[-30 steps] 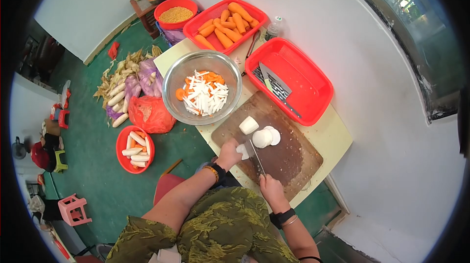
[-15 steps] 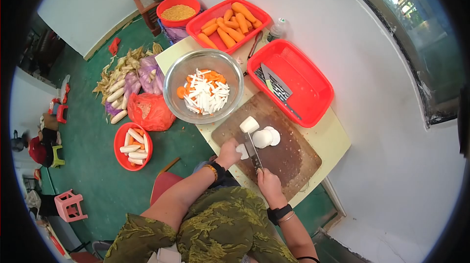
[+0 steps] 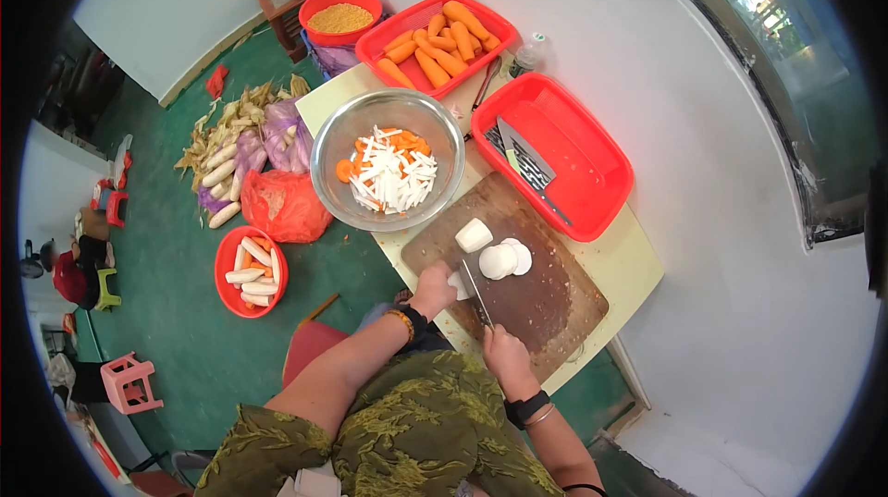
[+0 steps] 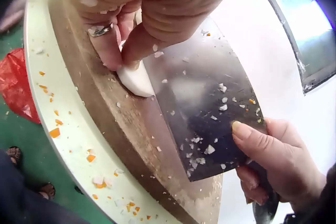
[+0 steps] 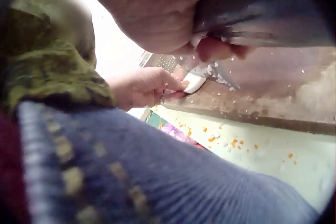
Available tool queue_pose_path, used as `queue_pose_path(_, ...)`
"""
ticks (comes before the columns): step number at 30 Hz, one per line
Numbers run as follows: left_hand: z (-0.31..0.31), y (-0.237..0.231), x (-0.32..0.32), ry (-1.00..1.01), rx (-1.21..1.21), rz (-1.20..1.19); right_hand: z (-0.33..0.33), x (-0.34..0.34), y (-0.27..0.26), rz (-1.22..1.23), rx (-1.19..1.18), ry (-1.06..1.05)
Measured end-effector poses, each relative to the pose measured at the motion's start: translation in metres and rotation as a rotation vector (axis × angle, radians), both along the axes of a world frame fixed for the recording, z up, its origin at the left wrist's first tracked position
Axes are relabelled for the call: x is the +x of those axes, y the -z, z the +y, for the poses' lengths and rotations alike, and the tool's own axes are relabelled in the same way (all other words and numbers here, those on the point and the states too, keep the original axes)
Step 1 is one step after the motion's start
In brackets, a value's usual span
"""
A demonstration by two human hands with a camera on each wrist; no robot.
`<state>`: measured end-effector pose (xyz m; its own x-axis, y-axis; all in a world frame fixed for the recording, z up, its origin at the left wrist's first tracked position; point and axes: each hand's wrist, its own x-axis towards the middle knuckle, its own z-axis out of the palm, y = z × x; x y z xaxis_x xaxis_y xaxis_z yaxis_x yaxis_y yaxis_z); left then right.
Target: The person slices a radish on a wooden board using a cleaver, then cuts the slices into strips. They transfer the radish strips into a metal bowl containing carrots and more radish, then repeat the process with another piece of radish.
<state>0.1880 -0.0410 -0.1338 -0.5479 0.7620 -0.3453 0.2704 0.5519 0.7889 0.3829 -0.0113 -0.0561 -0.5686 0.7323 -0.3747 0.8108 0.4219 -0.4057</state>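
Note:
My left hand (image 3: 432,291) pinches a piece of white radish (image 4: 137,79) at the near left edge of the wooden cutting board (image 3: 564,312). A ring shows on one finger. My right hand (image 3: 509,360) grips the handle of a cleaver (image 4: 210,113), thumb laid along the blade. The blade stands on edge right beside the pinched radish and has white and orange bits stuck to it. Farther back on the board lie a short radish chunk (image 3: 474,235) and a few round radish slices (image 3: 499,261).
Beyond the board stands a steel bowl (image 3: 321,187) of white strips and carrot slices. A red basket (image 3: 587,169) holds a knife and a patterned grater-like tool. Another red basket (image 3: 365,44) holds carrots. Orange scraps (image 4: 55,132) dot the table edge. On the floor sits a red basin (image 3: 222,252) of vegetables.
The cleaver and my right hand have shifted slightly leftward, and the blade has changed its tilt beside the left hand. My left hand stays in nearly the same place on the board.

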Motion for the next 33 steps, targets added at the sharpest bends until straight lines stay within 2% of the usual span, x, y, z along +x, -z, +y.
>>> queue_pose_path(4, 0.0, 0.012, 0.002, -0.006, 0.028, 0.111, 0.008, -0.01, 0.018, 0.025, 0.028, -0.012)
queue_pose_path(8, 0.001, 0.009, 0.001, -0.007, 0.051, 0.063, 0.015, -0.004, 0.014, 0.109, 0.023, -0.009)
queue_pose_path(10, -0.002, -0.009, 0.0, -0.002, 0.019, 0.006, 0.012, -0.004, 0.002, 0.136, 0.009, 0.015)
queue_pose_path(19, -0.005, -0.002, -0.003, -0.052, -0.016, -0.094, 0.005, 0.0, -0.002, 0.11, 0.013, -0.017)
queue_pose_path(22, -0.005, 0.0, -0.002, -0.068, -0.004, -0.07, 0.003, 0.002, -0.001, 0.07, 0.006, -0.018)
queue_pose_path(26, -0.003, 0.012, -0.004, -0.006, -0.026, 0.083, 0.002, -0.002, -0.005, -0.008, -0.006, -0.013)
queue_pose_path(33, -0.004, 0.013, -0.003, -0.013, -0.021, 0.093, 0.01, -0.013, 0.018, 0.083, 0.032, -0.02)
